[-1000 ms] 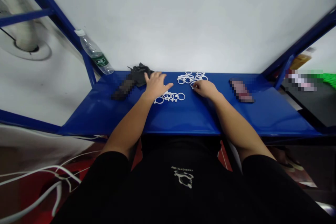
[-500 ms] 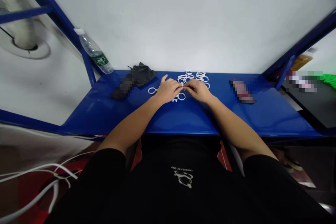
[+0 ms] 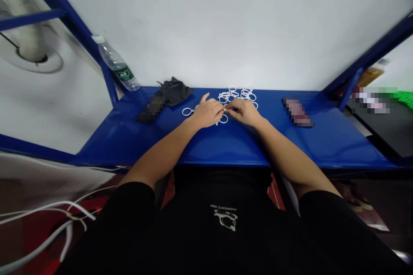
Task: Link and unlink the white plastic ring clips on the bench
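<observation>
My left hand (image 3: 209,112) is above the blue surface, thumb and fingertips pinched on a small white plastic piece (image 3: 225,109), apparently part of a white ring. Opposite it, my right hand (image 3: 246,112) pinches the same piece, so the fingertips of both hands nearly meet. Most of that piece is hidden by the fingers. A white ring (image 3: 227,120) lies just below the fingertips, partly covered by my left hand. Left of that hand is another white ring (image 3: 186,115). Behind the hands lies a pile of several white rings (image 3: 223,96), some covered by my right hand.
The blue shelf top (image 3: 222,150) meets a white wall. A crumpled black bag (image 3: 177,91) and a blurred dark object (image 3: 151,109) lie left. A clear bottle (image 3: 118,65) leans in the left corner. A blurred pinkish phone-like object (image 3: 297,111) lies right.
Both hands have shifted very slightly down, still pinching together. The white piece between the fingertips shows less now, and my left hand covers more of the rings beneath it.
</observation>
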### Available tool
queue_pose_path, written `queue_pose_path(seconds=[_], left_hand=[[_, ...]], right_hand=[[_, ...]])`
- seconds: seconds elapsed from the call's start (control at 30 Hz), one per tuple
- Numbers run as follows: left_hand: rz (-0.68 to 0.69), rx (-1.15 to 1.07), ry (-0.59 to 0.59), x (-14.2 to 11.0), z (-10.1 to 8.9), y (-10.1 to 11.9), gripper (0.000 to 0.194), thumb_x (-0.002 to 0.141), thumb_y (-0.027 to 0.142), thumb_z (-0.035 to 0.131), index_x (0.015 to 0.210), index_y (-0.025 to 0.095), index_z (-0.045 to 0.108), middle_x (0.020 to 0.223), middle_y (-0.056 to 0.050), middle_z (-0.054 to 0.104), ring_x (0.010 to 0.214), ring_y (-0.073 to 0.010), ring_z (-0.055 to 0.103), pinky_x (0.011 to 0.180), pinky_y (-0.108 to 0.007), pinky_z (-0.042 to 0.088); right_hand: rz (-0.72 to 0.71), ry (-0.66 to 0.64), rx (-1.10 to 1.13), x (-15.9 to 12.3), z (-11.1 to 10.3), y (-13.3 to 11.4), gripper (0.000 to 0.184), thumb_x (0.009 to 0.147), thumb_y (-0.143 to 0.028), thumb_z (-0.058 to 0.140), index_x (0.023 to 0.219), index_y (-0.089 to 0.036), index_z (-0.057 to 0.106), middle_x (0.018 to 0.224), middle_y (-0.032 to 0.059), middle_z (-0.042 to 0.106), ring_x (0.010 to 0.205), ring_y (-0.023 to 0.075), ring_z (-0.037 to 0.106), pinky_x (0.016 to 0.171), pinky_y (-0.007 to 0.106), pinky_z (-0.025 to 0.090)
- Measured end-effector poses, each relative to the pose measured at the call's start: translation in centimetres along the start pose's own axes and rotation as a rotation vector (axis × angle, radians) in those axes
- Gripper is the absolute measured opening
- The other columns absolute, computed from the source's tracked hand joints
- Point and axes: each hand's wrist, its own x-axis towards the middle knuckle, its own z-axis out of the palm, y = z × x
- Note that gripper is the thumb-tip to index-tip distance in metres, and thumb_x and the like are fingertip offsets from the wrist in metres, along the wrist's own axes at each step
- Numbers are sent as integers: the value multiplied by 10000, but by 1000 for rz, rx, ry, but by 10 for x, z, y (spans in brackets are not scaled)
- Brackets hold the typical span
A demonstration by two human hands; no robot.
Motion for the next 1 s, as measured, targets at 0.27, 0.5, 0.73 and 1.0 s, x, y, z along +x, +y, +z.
queue_pose_path(seconds=[0.27, 0.5, 0.73, 1.0], left_hand=[[87, 11, -55, 0, 1, -4, 289, 1098, 261, 512, 1094, 223, 799, 1133, -82, 817, 1142, -262, 730, 1375, -596, 281], [95, 44, -60, 1, 3, -5, 332, 1114, 266, 477, 1049, 239, 802, 1130, -75, 823, 1114, -248, 738, 1364, -558, 314], [81, 3, -27, 3, 5, -6, 290, 1092, 256, 497, 1057, 229, 784, 1134, -71, 826, 1119, -247, 740, 1347, -537, 349], [-58, -79, -54, 2, 8, -10, 262, 1106, 282, 548, 1138, 235, 804, 1197, -71, 824, 1206, -262, 723, 1347, -584, 318]], right_hand=[[-34, -40, 1, -2, 1, -1, 257, 1049, -409, 573, 1049, -228, 756, 1016, 83, 746, 922, 235, 680, 865, 373, 512], [6, -42, 24, -1, -3, -1, 192, 1034, -374, 602, 1010, -237, 735, 1001, 67, 757, 906, 224, 678, 861, 366, 508], [-3, -58, 28, 2, 5, -1, 225, 1042, -404, 607, 951, -232, 719, 941, 62, 742, 867, 213, 658, 833, 347, 493], [70, 0, -73, 3, -5, 11, 238, 1036, -341, 626, 1141, -235, 811, 1096, 93, 817, 973, 251, 716, 901, 375, 528]])
